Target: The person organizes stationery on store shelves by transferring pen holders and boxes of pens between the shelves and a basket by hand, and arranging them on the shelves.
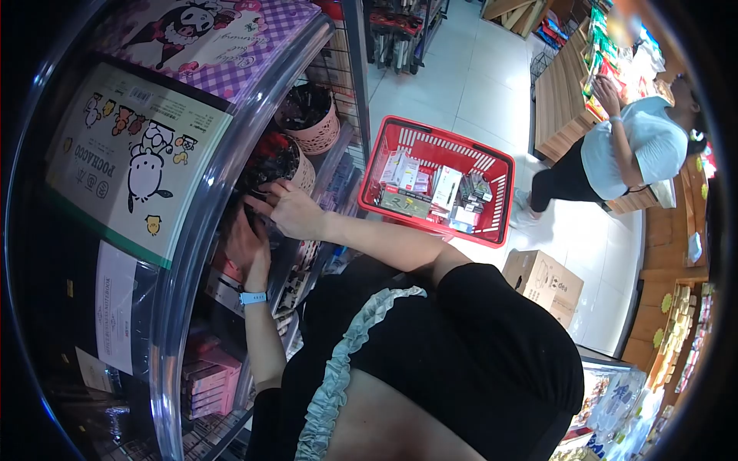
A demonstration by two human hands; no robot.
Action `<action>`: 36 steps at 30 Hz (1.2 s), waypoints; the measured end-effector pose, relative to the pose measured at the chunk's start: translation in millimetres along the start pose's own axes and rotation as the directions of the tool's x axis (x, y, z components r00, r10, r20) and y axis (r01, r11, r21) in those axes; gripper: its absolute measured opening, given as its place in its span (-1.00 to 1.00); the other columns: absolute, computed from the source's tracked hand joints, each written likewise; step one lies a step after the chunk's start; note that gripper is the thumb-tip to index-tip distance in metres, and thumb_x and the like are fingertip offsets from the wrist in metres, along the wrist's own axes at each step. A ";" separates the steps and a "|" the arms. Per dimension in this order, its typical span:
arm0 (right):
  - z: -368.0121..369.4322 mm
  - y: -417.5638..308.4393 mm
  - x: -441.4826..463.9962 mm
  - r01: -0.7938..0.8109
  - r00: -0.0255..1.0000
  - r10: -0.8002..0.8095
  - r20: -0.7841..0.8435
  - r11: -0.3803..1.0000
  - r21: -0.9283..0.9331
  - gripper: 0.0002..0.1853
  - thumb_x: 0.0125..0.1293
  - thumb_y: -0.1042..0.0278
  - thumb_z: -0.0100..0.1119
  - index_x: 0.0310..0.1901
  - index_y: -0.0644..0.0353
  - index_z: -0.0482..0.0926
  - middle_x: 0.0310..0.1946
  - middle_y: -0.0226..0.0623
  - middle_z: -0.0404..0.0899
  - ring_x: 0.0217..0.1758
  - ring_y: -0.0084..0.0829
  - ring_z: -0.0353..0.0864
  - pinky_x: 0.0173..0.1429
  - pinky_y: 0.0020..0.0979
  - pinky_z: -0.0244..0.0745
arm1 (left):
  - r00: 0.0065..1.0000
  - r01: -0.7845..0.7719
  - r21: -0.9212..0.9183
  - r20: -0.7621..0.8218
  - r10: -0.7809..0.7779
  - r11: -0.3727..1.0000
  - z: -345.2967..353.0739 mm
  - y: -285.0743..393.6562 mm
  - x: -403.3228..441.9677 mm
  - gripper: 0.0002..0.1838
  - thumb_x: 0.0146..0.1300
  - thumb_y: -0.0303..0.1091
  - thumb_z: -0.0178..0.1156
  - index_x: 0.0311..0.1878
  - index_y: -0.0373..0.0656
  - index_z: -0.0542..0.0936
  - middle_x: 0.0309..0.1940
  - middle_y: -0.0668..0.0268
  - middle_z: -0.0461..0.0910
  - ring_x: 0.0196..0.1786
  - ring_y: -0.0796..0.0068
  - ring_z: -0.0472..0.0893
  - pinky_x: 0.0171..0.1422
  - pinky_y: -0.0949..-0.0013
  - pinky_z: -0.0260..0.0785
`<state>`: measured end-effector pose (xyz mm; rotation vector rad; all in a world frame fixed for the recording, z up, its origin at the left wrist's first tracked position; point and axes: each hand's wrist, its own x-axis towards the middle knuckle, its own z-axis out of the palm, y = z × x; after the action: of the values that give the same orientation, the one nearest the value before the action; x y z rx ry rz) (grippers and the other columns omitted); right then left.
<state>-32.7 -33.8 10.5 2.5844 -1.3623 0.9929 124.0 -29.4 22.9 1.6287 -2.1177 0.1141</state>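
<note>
My right hand is at the shelf with its fingers curled against dark, glossy packets in a pink lattice basket. Whatever lies between those fingers is too dark to make out. Just below it, my left hand, with a light blue watch on the wrist, reaches up to the same dark spot. Its fingers are partly hidden and bent around something I cannot identify. A second pink basket holding black packets stands behind the first.
A red shopping basket with several boxed goods stands to the right. Beyond it is a person in a white top. A cardboard box sits on the floor. Notebooks lie on the clear-edged upper shelf at left.
</note>
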 end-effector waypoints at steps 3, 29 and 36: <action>0.0 -0.1 -0.2 0.001 1.000 -0.001 -0.002 1.000 -0.009 -0.36 0.12 0.32 0.03 0.32 0.18 0.30 0.02 -0.20 0.56 0.26 -0.25 0.34 0.32 -0.24 0.15 | 0.999 -0.025 -0.007 -0.030 0.024 1.000 2.6 -2.7 -1.5 -0.49 0.26 -0.27 0.10 0.29 -0.03 0.38 0.09 0.11 0.53 0.09 0.05 0.53 0.11 0.07 0.39; 1.2 3.2 0.4 0.038 0.999 -0.038 0.021 0.999 -0.017 -0.35 0.17 0.28 0.03 0.35 0.15 0.26 0.09 -0.15 0.47 0.29 -0.23 0.30 0.37 -0.21 0.09 | 0.998 -0.045 -0.034 -0.039 0.043 0.998 1.8 -3.6 -1.8 -0.53 0.31 -0.27 0.06 0.28 -0.14 0.38 0.08 0.03 0.52 0.11 0.02 0.51 0.17 0.06 0.32; 2.5 3.6 -0.2 0.041 0.999 -0.041 -0.013 0.999 -0.017 -0.35 0.15 0.29 0.02 0.34 0.17 0.27 0.06 -0.16 0.50 0.27 -0.23 0.31 0.36 -0.21 0.11 | 0.999 -0.032 -0.034 -0.012 0.032 0.999 1.5 -3.8 -2.7 -0.56 0.35 -0.27 0.04 0.27 -0.13 0.37 0.07 0.04 0.52 0.09 0.02 0.51 0.15 0.07 0.32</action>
<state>-34.1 -36.7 7.6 2.5784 -1.3028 0.9867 127.6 -28.6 19.7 1.5718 -2.1263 0.0967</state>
